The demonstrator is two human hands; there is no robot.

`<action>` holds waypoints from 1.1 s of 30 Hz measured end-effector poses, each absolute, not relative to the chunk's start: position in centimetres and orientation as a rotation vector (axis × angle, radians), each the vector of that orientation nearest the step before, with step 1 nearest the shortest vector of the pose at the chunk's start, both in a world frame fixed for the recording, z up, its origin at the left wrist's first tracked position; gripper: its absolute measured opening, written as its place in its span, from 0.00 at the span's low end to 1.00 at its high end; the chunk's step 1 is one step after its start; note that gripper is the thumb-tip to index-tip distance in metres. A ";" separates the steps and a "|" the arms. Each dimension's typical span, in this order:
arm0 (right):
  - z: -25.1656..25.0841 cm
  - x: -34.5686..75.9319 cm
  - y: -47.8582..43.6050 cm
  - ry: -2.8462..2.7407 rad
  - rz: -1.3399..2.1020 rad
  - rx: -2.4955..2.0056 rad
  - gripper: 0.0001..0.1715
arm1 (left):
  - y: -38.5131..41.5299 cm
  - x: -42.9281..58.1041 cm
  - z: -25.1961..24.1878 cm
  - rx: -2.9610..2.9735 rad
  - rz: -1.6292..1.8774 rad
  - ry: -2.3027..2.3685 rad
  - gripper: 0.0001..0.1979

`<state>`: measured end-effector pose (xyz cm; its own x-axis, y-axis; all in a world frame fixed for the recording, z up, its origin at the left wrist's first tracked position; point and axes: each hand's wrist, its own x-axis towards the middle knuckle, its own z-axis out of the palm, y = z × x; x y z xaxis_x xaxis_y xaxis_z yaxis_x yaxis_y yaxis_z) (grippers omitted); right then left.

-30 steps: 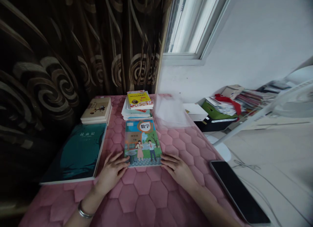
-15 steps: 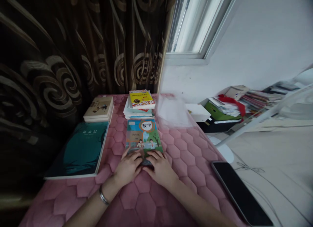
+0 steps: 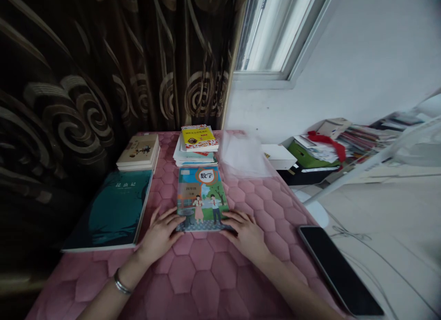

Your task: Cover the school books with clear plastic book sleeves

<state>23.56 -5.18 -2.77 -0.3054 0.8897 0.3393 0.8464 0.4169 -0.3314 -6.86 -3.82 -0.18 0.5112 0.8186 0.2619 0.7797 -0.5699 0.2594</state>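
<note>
l hand (image 3: 159, 233) & r hand (image 3: 247, 233) at near corners of maths bk (image 3: 201, 198), fingers loosely spread, tips touching its edges. bk's flat on pink desk cover (image 3: 205, 285), btwn teal bk (image 3: 110, 214) & phone (image 3: 339, 269), just this side of bk stack (image 3: 195, 158).

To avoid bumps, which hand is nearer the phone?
Right. The right hand is left of the phone; the left hand is farther, at the left edge of the math book.

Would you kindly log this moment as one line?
left hand: at left edge of textbook | right hand: at right edge | textbook: flat, closed | teal book: left of textbook
</note>
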 end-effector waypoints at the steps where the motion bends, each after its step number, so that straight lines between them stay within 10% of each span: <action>1: -2.9 24.3 -5.3 -2.196 0.116 -1.476 0.09 | -3.9 -7.3 -0.3 2.634 0.553 1.408 0.18; 33: 0.2 22.0 4.9 -2.205 0.017 -1.644 0.06 | 2.2 -2.6 1.6 1.759 0.285 1.977 0.09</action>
